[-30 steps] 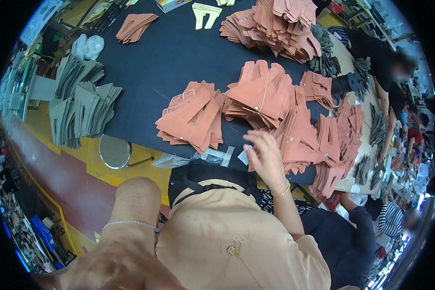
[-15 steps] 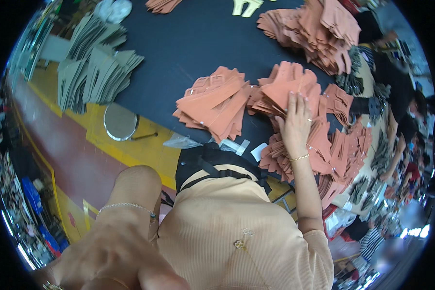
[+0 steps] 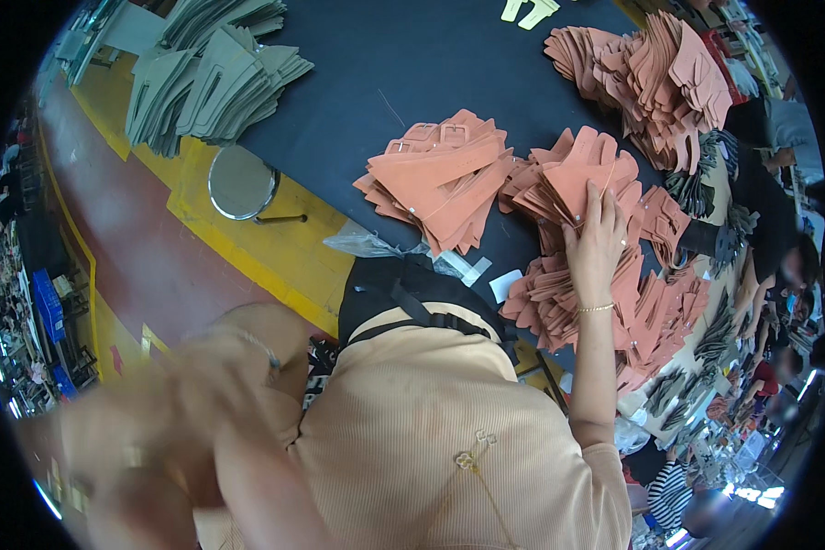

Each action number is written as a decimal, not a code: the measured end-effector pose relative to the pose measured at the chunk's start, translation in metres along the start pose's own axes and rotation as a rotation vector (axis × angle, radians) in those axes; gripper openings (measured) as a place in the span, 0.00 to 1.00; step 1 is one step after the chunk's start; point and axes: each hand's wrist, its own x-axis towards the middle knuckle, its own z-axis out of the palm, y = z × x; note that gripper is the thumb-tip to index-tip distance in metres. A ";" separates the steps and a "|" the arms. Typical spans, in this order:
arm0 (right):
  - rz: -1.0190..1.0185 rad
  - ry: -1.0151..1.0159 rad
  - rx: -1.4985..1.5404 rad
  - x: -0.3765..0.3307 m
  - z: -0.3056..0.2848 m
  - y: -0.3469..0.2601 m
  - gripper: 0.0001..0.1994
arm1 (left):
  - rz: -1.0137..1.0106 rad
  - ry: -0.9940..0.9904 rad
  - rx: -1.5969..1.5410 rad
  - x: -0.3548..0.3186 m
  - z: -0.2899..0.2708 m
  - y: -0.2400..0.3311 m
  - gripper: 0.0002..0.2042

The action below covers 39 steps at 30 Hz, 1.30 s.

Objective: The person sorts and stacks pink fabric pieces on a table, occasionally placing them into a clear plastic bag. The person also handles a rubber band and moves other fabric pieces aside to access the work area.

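Observation:
My right hand (image 3: 599,240) lies with its fingers stretched out on a fanned stack of salmon-orange cut pieces (image 3: 582,170). These pieces are flat and look like leather or thick cloth; a thin thread hangs over them. More loose orange pieces (image 3: 545,293) spread under and beside my right wrist. Just left of that stack sits another orange stack (image 3: 440,188), with buckle-shaped cut-outs on top. Raised close to the camera at the lower left, my left hand (image 3: 179,426) is smeared by motion, so its fingers cannot be read.
The dark table (image 3: 367,55) carries grey-green cut pieces (image 3: 234,87) at far left, a large orange pile (image 3: 651,82) at far right and pale yellow pieces (image 3: 529,12) at the back. A round stool (image 3: 242,182) stands by its left edge. People work at the right.
The view has shifted, so the table's things sit further right and the grey-green stack higher. My left hand has moved near the camera and blurred more. My right hand stays on the orange stack.

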 end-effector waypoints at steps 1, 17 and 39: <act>-0.063 0.085 0.024 -0.001 -0.004 -0.006 0.34 | 0.071 0.044 0.026 -0.006 -0.014 -0.007 0.10; -0.267 -0.255 0.447 0.010 0.066 -0.137 0.40 | -0.763 1.656 0.073 -0.205 -0.209 -0.054 0.28; 0.339 -0.455 1.736 0.097 -0.040 -0.037 0.27 | -0.912 0.553 2.031 -0.174 -0.179 -0.087 0.26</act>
